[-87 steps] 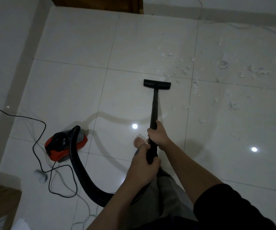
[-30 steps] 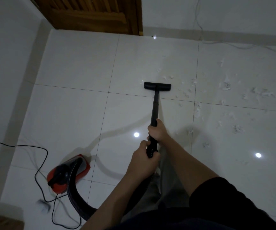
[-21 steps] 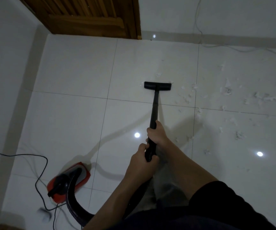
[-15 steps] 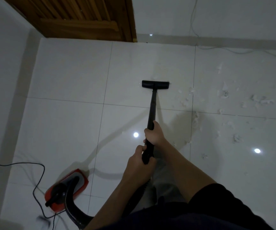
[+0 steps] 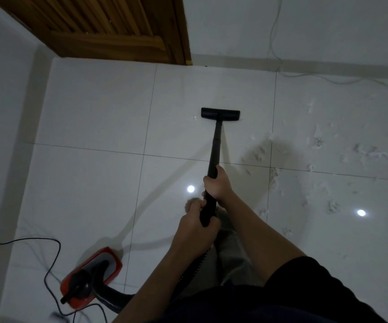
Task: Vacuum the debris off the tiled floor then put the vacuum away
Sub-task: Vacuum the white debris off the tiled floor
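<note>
You held wand [image 5: 215, 150] two-handed: right hand [image 5: 217, 185] wrapped high, left hand [image 5: 196, 231] clenched low near hose. Nozzle [image 5: 220, 114] sat flat on floor [image 5: 95, 117], ahead of you. Tiles left of it looked clean. Debris [image 5: 316, 143] lay scattered right of it, so most vacuuming remained. Canister [image 5: 91, 277] sat behind-left, cord [image 5: 48, 269] trailing; stowing not begun.

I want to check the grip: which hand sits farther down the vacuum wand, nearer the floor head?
The right hand; it grips the wand ahead of the left hand, which holds the end nearest the body, by the ribbed hose.
</note>
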